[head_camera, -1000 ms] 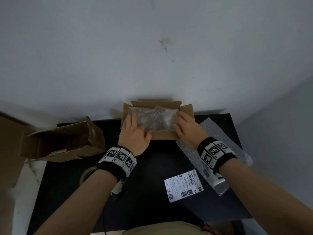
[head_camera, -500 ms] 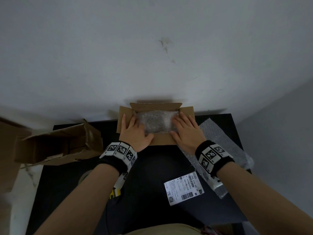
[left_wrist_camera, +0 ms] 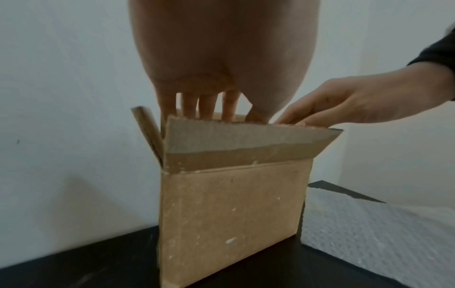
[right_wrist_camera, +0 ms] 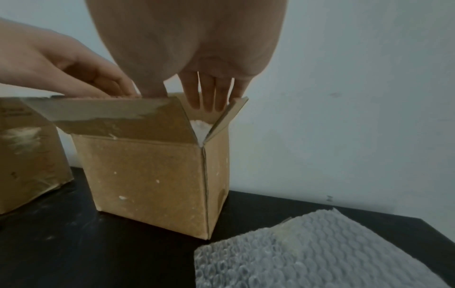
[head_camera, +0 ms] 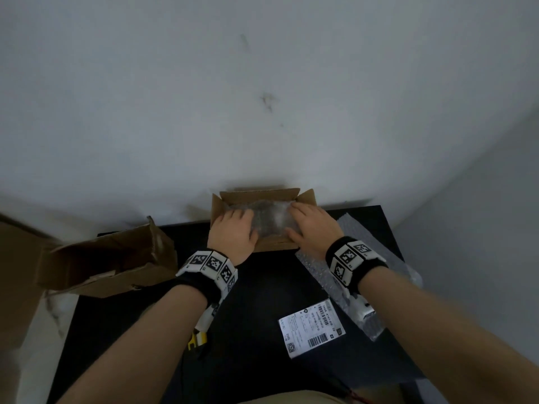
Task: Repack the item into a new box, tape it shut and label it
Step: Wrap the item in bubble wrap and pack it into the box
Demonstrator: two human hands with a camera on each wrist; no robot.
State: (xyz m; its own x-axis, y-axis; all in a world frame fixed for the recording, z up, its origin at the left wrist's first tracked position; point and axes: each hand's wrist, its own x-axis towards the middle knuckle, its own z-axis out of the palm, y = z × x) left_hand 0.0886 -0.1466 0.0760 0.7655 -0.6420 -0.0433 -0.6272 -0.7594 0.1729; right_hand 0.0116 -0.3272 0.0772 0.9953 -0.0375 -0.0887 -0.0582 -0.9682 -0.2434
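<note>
Black table (head_camera: 256, 357) runs from the near edge to the white wall (head_camera: 262, 83) at the far side; a grey wall closes in on the right. Old cardboard box (head_camera: 108, 263) lies on its side at far left, open mouth toward the left, overhanging the table's left edge. New box (head_camera: 259, 199) stands upright at the far middle of the table, right against the white wall, all four flaps up. In the right wrist view the old box (right_wrist_camera: 27, 152) sits close on the left of the new box (right_wrist_camera: 147, 179), with a narrow gap between them. Sheet of bubble wrap (head_camera: 379, 269) lies flat just right of the new box, reaching toward the table's right edge; also seen at (right_wrist_camera: 320, 253) and (left_wrist_camera: 381, 230). Open table surface is near-centre, in front of the new box.

Bubble-wrapped item (head_camera: 271, 217) sits inside the new box, filling the opening between both hands.

Left hand (head_camera: 232, 234) lies palm down on the left part of the item, fingers straight and slightly spread, reaching into the box behind the near flap (left_wrist_camera: 241, 136); thumb points right along the near edge. Right hand (head_camera: 313, 225) does the same on the right part, fingers straight and close together, tips inside by the right flap (right_wrist_camera: 229, 117). Neither hand curls round anything; both press flat.

Shipping label (head_camera: 312, 328) lies face up, near right of centre, apart from the box. A yellow-and-black object (head_camera: 198, 339) shows under the left wrist; cannot tell what it is.
</note>
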